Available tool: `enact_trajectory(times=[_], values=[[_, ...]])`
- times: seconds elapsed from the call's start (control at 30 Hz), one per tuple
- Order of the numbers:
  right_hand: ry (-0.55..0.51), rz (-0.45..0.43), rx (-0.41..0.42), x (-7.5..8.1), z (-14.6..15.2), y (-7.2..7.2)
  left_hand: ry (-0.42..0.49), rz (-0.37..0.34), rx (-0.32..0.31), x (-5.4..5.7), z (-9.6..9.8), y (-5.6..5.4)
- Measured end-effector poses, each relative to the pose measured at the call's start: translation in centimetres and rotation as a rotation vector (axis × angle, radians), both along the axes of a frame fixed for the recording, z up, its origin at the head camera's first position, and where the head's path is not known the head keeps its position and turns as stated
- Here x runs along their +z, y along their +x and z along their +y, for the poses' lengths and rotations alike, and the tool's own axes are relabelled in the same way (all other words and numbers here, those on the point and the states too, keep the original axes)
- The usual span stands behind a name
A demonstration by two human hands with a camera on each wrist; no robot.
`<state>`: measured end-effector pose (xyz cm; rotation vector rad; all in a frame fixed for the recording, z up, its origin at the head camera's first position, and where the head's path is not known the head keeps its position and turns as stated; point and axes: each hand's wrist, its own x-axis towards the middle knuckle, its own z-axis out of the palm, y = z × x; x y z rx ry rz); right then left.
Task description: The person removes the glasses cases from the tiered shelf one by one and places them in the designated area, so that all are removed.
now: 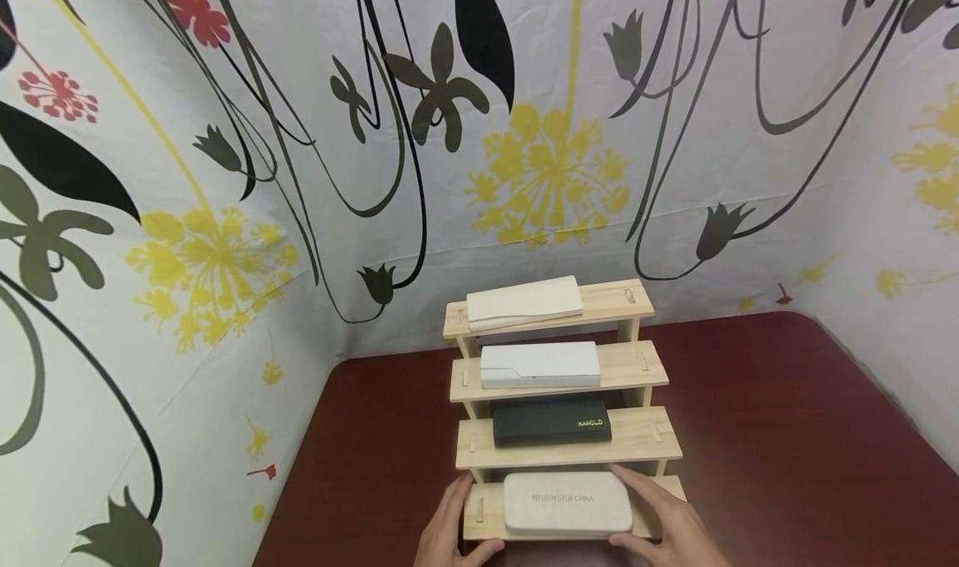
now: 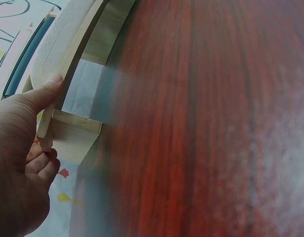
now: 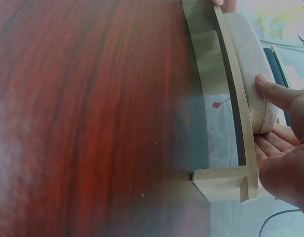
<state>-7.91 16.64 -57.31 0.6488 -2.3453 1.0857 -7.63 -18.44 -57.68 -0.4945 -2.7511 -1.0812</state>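
Observation:
A stepped wooden display rack [image 1: 487, 509] stands on the table, a case on each tier. On its lowest tier lies a cream glasses case [image 1: 567, 513] lettered "REFUELING FOR CHINA". My left hand [image 1: 449, 529] grips the left end of that tier; in the left wrist view the thumb [image 2: 51, 89] lies at the board's front edge, with the other fingers curled below. With my right hand [image 1: 670, 521] I hold the right end of the cream case. Its thumb [image 3: 275, 94] presses the front side in the right wrist view, the fingers round the far side.
On the tier above sits a black case [image 1: 550, 425] with gold lettering. Higher up are a white box-like case [image 1: 539, 365] and a flatter cream case [image 1: 524, 303]. A flower-printed cloth [image 1: 524, 242] hangs behind the dark red table [image 1: 787, 434].

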Motion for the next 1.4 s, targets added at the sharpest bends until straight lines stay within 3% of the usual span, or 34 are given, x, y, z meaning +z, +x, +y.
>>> enact_trajectory(times=[0.23, 0.53, 0.83, 1.4], values=[[-0.011, -0.044, -0.031, 0.2, 0.2, 0.0, -0.002, 0.030, 0.013, -0.3, -0.1, 0.0], [-0.011, -0.027, 0.019, 0.1, 0.3, -0.1, 0.015, 0.076, 0.011, -0.5, -0.4, -0.1], [-0.059, -0.028, 0.009, 0.5, 0.4, 0.1, 0.034, 0.039, 0.024, -0.4, -0.3, -0.1], [-0.134, -0.100, -0.042, 1.5, 1.5, 1.0, 0.041, 0.042, 0.014, -0.3, -0.3, -0.1]])
